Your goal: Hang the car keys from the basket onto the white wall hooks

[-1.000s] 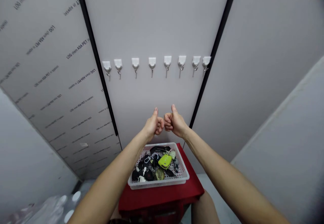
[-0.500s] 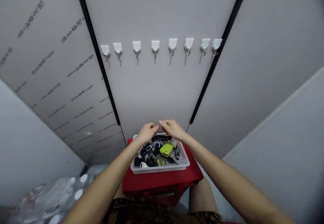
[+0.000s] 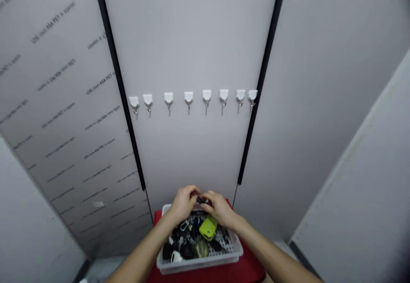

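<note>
My left hand [image 3: 185, 203] and my right hand [image 3: 218, 208] meet above the far side of a white plastic basket [image 3: 198, 267]. Their curled fingers close from both sides on a small black object [image 3: 201, 200], whose kind is partly hidden by the fingertips. Below them the basket holds a pile of keys and key fobs. Close under my right hand lies a lime-green key case [image 3: 208, 227]. Nearer to me are an olive oval piece [image 3: 202, 247], a white piece [image 3: 176, 257] and metal clips [image 3: 184, 225] among dark fobs.
Under the basket is a red stool-like surface [image 3: 250, 266]. Ahead, a row of several white hooks [image 3: 188, 97] is fixed to the pale wall panel [image 3: 192, 155]. Black strips [image 3: 263, 78] flank that panel, and a panel with printed lettering [image 3: 64, 116] stands at the left.
My view has tilted up, so the hooks and basket appear lower. My hands have come down into the basket's far side, and a black object now shows between their fingers.
</note>
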